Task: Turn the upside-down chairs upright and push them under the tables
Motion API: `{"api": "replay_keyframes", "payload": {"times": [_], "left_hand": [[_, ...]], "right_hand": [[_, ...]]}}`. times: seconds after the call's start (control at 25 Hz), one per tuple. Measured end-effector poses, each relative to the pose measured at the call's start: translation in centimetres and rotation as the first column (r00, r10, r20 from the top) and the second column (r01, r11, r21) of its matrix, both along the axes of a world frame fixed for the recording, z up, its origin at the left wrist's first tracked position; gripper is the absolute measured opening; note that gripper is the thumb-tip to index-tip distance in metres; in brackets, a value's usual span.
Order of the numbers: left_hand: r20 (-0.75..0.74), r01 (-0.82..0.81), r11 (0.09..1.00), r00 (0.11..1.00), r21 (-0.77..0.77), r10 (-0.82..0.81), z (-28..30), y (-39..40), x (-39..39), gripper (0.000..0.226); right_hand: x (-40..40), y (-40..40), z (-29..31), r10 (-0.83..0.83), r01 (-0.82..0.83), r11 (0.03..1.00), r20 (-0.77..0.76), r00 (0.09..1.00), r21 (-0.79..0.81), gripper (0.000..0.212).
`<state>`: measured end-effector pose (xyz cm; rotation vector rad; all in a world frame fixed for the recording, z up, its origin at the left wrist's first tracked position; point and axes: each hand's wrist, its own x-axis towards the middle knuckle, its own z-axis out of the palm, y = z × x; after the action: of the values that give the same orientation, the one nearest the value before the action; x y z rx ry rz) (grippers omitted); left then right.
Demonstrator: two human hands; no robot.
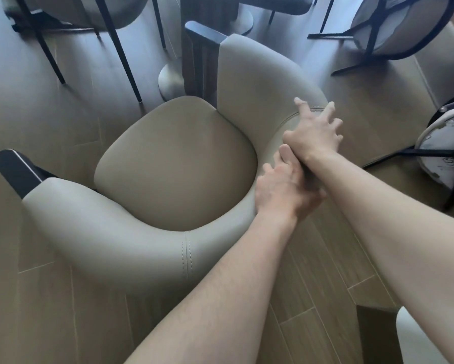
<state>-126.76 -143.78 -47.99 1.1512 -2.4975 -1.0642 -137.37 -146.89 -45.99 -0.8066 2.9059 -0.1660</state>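
Since it already stands on its legs, the beige chair [176, 164] is entered here as upright, seat [168, 158] facing up, its curved backrest [249, 82] wrapping from the lower left round to the upper right of the seat. Location: wooden floor [325, 258], directly in front of the person, open front turned toward the pedestal base [170, 80] of a table further ahead. Both hands sit at the right-hand bend of the backrest. Left hand [283, 190]: fingers curled over the rim, apparently gripping it, tips hidden under the other wrist. Right hand [315, 130]: crossing above the left, fingers spread and loose, resting on or just over the rim; contact cannot be told. Judgement: the pedestal lies ahead and to the left of the hands, across the seat, so a push would run that way, the left hand being better placed to drive it. Other items: two overturned chairs, one upper right [394, 24], one at the right edge [441, 143], legs exposed, still to be righted.
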Motion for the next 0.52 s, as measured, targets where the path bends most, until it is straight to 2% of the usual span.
{"api": "replay_keyframes", "payload": {"times": [0.12,0.16,0.32,0.44,0.52], "left_hand": [[0.029,0.029,0.999,0.999,-0.042,-0.028,-0.8,0.9,-0.7,0.057],[0.045,0.054,0.996,0.998,-0.066,-0.051,-1.1,1.4,-0.7,0.057],[0.138,0.174,0.976,0.978,-0.130,-0.156,-2.1,3.1,-0.1,0.067],[0.167,0.204,0.972,0.969,-0.119,-0.183,-1.6,3.9,1.5,0.069],[0.263,0.279,0.947,0.936,-0.156,-0.233,-1.3,4.1,3.5,0.079]], "right_hand": [[-0.8,1.2,-1.2,-0.001,0.001,1.000,0.029,1.000,-0.011,0.041],[-0.9,1.9,-1.6,0.001,-0.001,1.000,0.055,0.998,-0.003,0.037],[-0.7,5.0,-2.4,0.016,-0.025,0.998,0.158,0.987,0.056,0.031],[0.6,6.1,-1.9,0.040,-0.055,0.994,0.165,0.986,0.092,0.030],[1.8,6.8,-1.8,0.103,-0.121,0.986,0.146,0.984,0.118,0.033]]}}
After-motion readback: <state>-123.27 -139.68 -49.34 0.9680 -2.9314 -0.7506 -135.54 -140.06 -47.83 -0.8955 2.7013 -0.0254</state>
